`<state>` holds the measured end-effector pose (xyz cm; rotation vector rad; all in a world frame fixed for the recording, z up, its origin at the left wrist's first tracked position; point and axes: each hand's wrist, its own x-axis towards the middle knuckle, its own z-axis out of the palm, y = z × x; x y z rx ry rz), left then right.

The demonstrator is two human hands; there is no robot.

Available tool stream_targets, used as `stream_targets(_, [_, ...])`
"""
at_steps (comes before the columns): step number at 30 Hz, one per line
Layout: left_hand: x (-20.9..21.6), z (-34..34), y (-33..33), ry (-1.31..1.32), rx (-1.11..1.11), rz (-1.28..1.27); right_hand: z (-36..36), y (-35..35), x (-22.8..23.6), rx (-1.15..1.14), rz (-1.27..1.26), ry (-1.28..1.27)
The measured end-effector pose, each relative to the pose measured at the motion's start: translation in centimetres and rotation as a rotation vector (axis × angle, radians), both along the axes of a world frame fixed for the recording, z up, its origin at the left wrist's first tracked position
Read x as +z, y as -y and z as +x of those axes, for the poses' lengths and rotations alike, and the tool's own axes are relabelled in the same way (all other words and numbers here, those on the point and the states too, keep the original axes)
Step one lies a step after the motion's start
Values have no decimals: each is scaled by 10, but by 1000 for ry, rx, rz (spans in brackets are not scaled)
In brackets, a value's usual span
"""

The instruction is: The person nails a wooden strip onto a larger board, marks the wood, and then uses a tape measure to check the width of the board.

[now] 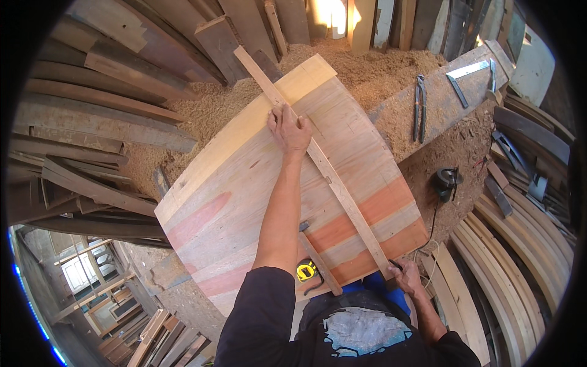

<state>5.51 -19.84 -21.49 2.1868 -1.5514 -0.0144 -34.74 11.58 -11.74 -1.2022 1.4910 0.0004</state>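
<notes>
A long narrow wooden strip (342, 192) lies slantwise across a broad panel (238, 202) of joined boards in pale, yellow and reddish tones. My left hand (288, 129) grips the strip toward its far end, fingers curled over it and pressing it to the panel. At the strip's near end, my right hand (408, 278) is closed on a short dark pencil-like stick (395, 265), whose exact kind I cannot make out. Between my arms, a hammer (321, 260) with a wooden handle rests on the panel, beside a yellow and black tape measure (307, 270).
Pincers (419, 109) and a try square (460, 85) lie on a sawdust-covered plank (391, 125) at the far right. A dark power tool (446, 182) with a cord sits on the ground. Curved boards (501, 275) are stacked on the right; planks (104, 110) lean at left.
</notes>
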Motion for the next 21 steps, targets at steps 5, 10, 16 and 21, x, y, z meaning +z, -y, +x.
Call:
stream_targets(5, [-1, 0, 0, -7, 0, -4, -1, 1, 0, 19, 18, -32])
stream_targets(10, [-2, 2, -1, 7, 0, -16, 4, 41, 37, 284, 50, -271])
stream_targets(16, [-1, -1, 2, -54, -29, -23, 37, 104, 27, -76, -655, -69])
stream_targets(21, [-13, 12, -2, 21, -74, -136, 64, 186, -11, -94, -637, -114])
